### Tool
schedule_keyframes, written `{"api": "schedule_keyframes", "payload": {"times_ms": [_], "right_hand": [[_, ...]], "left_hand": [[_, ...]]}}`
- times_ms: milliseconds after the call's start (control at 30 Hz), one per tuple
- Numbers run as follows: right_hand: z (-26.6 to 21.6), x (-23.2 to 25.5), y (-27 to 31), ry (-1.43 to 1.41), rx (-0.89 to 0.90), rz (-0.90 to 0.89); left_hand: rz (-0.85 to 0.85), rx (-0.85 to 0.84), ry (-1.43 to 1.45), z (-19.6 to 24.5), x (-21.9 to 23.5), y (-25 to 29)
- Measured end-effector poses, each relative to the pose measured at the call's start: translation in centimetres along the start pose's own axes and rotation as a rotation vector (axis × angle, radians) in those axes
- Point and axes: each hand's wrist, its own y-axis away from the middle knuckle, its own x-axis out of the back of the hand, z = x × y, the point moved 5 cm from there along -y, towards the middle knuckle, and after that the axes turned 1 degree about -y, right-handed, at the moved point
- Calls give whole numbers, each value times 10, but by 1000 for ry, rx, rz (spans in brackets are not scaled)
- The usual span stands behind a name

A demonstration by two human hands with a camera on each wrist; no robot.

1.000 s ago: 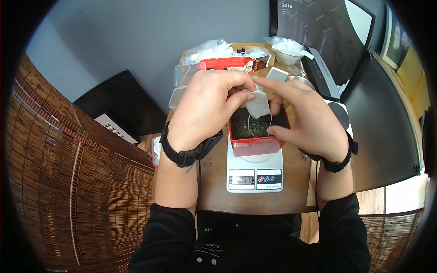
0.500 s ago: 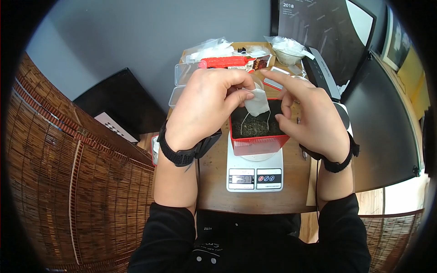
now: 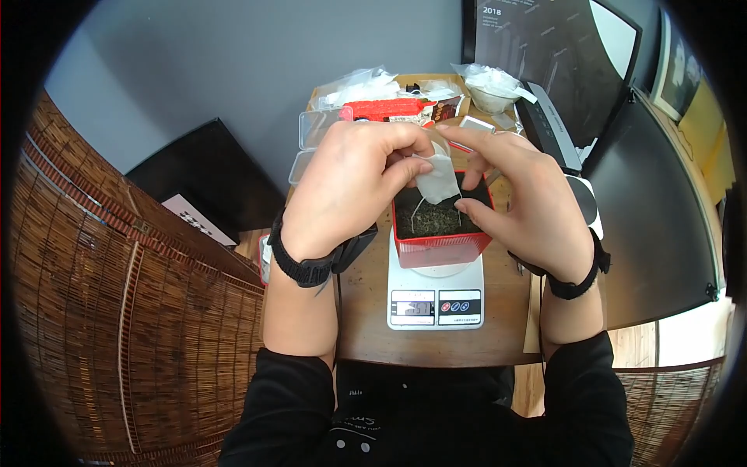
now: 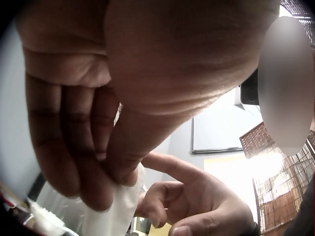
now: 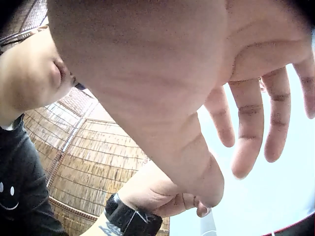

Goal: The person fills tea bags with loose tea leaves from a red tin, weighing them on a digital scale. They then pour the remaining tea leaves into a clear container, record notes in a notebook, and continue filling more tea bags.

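A small white pouch (image 3: 438, 180) with thin strings hangs over a red-rimmed container (image 3: 440, 251) of dark, dried leaf-like material (image 3: 436, 221). My left hand (image 3: 342, 183) pinches the pouch's upper corner between thumb and fingers; the left wrist view shows the same pinch on the white pouch (image 4: 115, 211). To the pouch's right is my right hand (image 3: 541, 206), its fingers spread and loosely bent, with the thumb tip close to a string. Whether it touches the string I cannot tell. Beneath the container is a white scale (image 3: 436, 276) with a lit display.
Behind the hands lie a red package (image 3: 381, 107), plastic bags (image 3: 362, 86) and a bowl with white contents (image 3: 492, 100). A clear box (image 3: 315, 128) stands at the back left, a monitor (image 3: 545, 47) at the back right. A woven blind (image 3: 93, 296) fills the left side.
Over the last second my right hand moved away from the pouch to the right, then back in toward it. The left hand kept its pinch while the pouch and strings shifted slightly.
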Motion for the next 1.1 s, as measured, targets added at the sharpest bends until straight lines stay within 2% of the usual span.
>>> {"api": "schedule_keyframes", "payload": {"times_ms": [167,333,467,600,667,800,867,967,1000,1100], "right_hand": [[-6,4,0,35,85,102],[-7,4,2,20,63,97],[-4,6,4,-4,33,68],[-2,25,9,-23,58,141],[-5,40,15,10,36,163],[-13,67,31,-34,27,147],[-10,72,38,-58,59,154],[-13,79,44,-76,86,151],[-14,82,46,-78,85,146],[-14,89,52,-76,73,134]], "left_hand": [[79,119,158,-10,4,3],[182,265,364,-13,12,4],[204,271,332,-17,14,2],[336,298,319,-31,26,7],[434,355,270,-50,45,14],[457,485,116,-117,72,21],[370,606,36,-159,74,20],[258,690,14,-238,70,17],[209,771,70,-252,68,19],[150,815,-28,-279,69,21]]}}
